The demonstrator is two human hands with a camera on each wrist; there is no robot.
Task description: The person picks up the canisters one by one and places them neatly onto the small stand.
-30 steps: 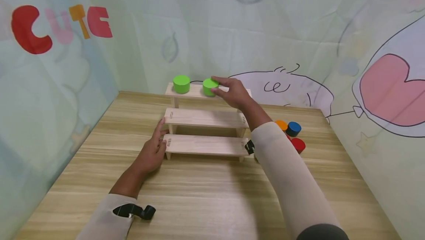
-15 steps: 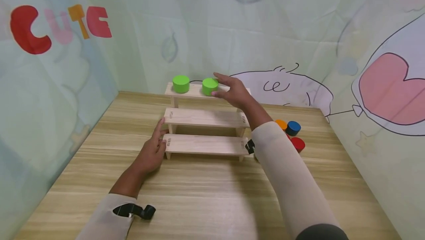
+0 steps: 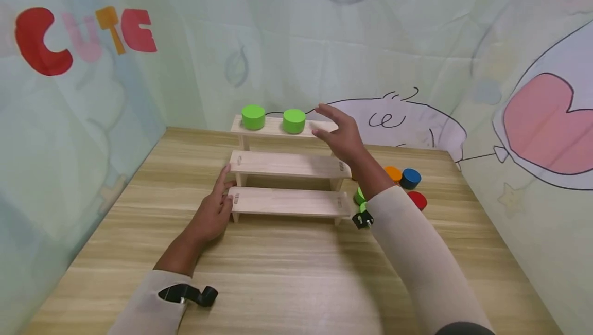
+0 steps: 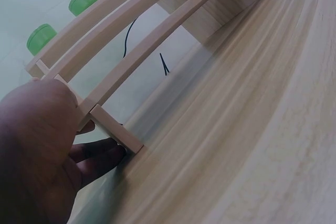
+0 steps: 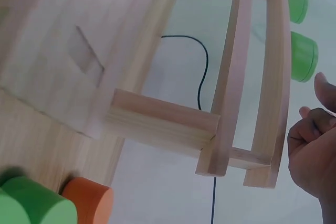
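Nearest, the left hand (image 3: 210, 214) lies flat on the wooden table (image 3: 278, 273), its straight fingers touching the left end of the lowest step of the three-step wooden rack (image 3: 287, 201). The bottom and middle steps carry nothing. To the right of the rack, on the table, sit a green block (image 3: 359, 196), a red block (image 3: 418, 199), an orange block (image 3: 393, 173) and a blue block (image 3: 410, 178), close together. Farther back, the right hand (image 3: 340, 134) hovers with fingers spread and relaxed, grasping nothing, just right of the nearer green cylinder (image 3: 294, 120) and apart from it. That cylinder and a second green cylinder (image 3: 253, 117) stand upright on the top step. Behind hangs a pale cartoon-printed cloth (image 3: 324, 41) reading "CUTE".
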